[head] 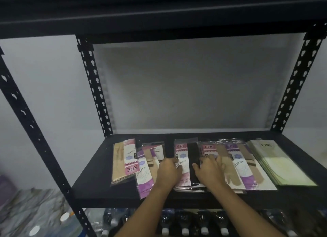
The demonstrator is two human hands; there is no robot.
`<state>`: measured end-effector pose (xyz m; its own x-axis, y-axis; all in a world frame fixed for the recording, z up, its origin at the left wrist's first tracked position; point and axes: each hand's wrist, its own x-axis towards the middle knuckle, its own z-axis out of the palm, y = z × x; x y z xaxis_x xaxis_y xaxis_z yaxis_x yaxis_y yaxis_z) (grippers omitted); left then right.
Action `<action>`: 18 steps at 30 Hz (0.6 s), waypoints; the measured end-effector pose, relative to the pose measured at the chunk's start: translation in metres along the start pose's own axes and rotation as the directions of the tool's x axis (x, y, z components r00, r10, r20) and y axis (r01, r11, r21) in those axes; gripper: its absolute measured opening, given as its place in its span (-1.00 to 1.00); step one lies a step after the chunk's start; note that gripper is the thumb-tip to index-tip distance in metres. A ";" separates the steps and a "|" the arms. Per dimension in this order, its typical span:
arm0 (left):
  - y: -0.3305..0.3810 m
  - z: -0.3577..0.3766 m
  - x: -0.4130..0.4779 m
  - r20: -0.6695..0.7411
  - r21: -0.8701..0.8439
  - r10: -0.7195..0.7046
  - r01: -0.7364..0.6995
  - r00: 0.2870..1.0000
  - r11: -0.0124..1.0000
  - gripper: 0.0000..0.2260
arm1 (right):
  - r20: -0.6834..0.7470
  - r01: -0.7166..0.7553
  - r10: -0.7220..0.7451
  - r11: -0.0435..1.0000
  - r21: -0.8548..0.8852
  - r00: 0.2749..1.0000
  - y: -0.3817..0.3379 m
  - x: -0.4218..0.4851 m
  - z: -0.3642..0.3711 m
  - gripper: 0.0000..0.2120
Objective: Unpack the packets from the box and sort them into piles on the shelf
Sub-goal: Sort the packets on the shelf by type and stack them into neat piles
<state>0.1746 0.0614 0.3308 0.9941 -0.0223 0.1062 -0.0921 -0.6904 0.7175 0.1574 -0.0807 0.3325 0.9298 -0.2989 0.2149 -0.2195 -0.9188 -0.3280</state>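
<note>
Squaring up the middle pile (184, 152) looks like the step in hand: both hands lie palm-down on the packets, one at each side of it. The left hand (168, 172) rests on the pink-and-white edge at nine o'clock of the pile. The right hand (210, 169) has its fingers spread at three o'clock, the thumb lying on the black strip. Neither shows a pinch; they press flat, probably to keep the slippery wrappers from sliding while the edges are nudged into line.

The packets sit in a row along the shelf (92, 187), long sides running front to back, seemingly grouped by colour. From the hands, a beige pile (120, 164) and a purple pile (144, 173) lie out toward nine o'clock. A mixed pink and purple pile (237, 166) and a tidy pale green pile (281, 166) lie toward three o'clock. The purple one is fanned askew and overhangs the front edge, so it may need straightening.

No box shows here. Bottles (184, 220) stand on the level below, at six o'clock.
</note>
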 end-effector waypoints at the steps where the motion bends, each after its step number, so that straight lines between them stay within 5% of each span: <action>1: 0.000 0.000 0.000 0.004 0.010 0.000 0.000 1.000 1.000 -0.65 | 0.002 -0.002 0.002 1.000 0.006 1.000 0.000 0.000 0.001 -0.65; 18: -0.011 -0.026 -0.008 -0.065 -0.023 0.074 -0.076 0.995 0.997 -0.60 | 0.035 -0.089 0.084 0.981 0.171 0.996 0.000 0.006 -0.016 -0.66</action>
<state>0.1661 0.0882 0.3402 0.9787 -0.0260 0.2036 -0.1683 -0.6696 0.7234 0.1588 -0.0863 0.3489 0.9179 -0.3657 0.1540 -0.2475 -0.8310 -0.4982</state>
